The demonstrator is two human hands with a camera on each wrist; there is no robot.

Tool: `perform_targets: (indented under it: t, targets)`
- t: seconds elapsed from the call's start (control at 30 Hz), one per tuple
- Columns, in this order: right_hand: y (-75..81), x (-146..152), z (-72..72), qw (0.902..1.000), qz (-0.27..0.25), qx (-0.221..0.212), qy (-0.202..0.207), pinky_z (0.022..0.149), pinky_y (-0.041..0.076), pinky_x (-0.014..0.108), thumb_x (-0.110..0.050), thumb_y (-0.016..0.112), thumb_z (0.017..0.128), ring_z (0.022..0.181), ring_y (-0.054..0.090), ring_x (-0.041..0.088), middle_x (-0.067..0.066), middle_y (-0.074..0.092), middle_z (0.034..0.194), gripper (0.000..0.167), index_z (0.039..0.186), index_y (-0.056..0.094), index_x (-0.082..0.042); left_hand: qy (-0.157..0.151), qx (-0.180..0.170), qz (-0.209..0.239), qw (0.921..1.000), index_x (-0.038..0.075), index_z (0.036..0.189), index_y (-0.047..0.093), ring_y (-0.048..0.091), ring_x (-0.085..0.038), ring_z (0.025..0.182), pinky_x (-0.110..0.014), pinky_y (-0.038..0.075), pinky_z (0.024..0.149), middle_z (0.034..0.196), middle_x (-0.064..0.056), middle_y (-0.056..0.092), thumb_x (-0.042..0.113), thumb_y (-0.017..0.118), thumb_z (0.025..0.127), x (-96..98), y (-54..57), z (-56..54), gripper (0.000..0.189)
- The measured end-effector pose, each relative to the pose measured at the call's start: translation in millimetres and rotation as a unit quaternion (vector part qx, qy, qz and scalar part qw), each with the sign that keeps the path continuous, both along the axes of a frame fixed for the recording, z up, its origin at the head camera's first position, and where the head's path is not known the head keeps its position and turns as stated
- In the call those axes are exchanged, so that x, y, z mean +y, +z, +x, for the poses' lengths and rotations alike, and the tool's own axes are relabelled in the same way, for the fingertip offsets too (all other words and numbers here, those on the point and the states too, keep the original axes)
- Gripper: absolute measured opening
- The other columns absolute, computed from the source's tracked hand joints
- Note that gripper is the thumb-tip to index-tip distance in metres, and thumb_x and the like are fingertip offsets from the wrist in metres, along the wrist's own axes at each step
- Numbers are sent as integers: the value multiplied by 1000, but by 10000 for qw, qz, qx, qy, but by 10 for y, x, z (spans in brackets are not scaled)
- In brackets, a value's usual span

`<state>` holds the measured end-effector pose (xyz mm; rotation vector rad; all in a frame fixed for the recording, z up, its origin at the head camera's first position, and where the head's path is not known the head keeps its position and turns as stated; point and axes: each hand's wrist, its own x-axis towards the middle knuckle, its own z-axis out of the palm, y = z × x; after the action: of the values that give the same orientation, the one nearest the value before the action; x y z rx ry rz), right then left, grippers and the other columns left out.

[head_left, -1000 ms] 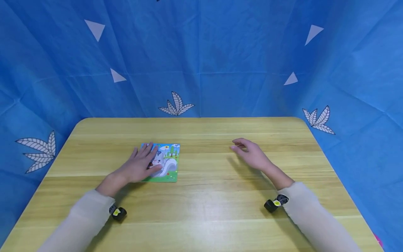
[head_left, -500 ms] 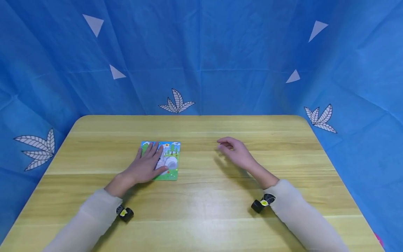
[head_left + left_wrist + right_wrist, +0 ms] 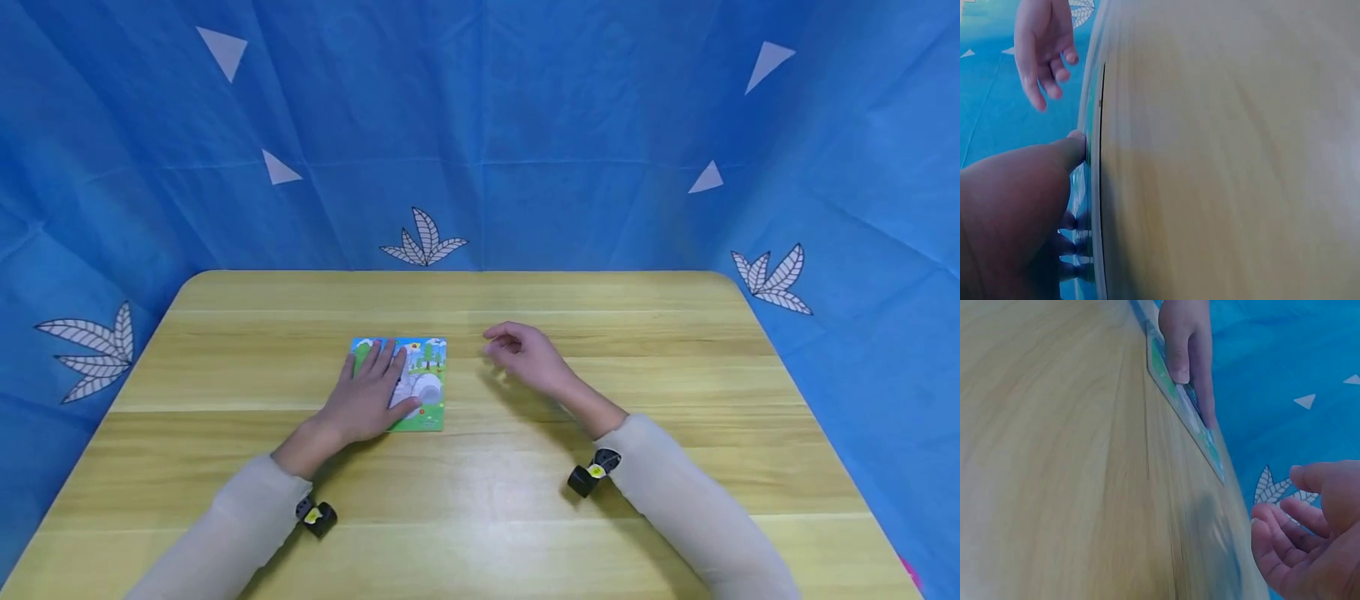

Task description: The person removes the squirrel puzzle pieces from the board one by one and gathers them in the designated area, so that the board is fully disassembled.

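A thin square picture board (image 3: 430,392), printed with a grey-and-white animal, green trees and grass, lies flat on the wooden table, left of centre. My left hand (image 3: 367,400) rests palm down on it with straight, spread fingers, covering its left and middle parts. In the left wrist view the thumb (image 3: 1069,150) presses on the board's face. To the right of the board, my right hand (image 3: 525,358) hovers over the table with loosely curled fingers. Nothing is between its thumb and fingers, and it is apart from the board, as the right wrist view also shows.
The light wooden table (image 3: 480,500) stretches around both hands. A blue cloth (image 3: 480,108) with white triangles and leaf prints hangs behind it and along its sides. Each sleeve carries a small black camera (image 3: 321,518) at the wrist.
My left hand has moved right further onto the board, and the board has shifted slightly right beneath it. My right hand has come left, closer to the board.
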<state>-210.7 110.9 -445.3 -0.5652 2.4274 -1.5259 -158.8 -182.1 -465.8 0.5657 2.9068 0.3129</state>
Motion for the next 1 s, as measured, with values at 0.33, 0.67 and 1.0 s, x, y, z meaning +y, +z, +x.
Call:
perform_targets:
  t: [0.33,0.67,1.0]
  targets:
    - [-58,-313,-176,9999,104,-62,55,70,55,29,-12,70,97,85,67,23,10,71,101,29,123,69,1,61,26,-151,9999,1,161,23,6,-41,155,-68,5,119,168,-22,12,59,47,102,75,7,5,86]
    - [-214,-597,-304,9996,271,63,4,77,55,27,-8,69,97,90,64,18,9,72,104,22,117,74,-2,28,-407,458,9981,-1,162,11,-7,-41,154,-68,-9,117,169,-22,-1,52,47,105,56,-26,21,86]
    - [-259,-731,-306,9971,688,71,-316,76,52,25,-9,74,93,85,61,15,4,70,94,18,111,77,-6,-68,-400,676,9969,-2,161,11,-8,-43,154,-69,-10,116,168,-23,0,48,50,105,33,-36,31,85]
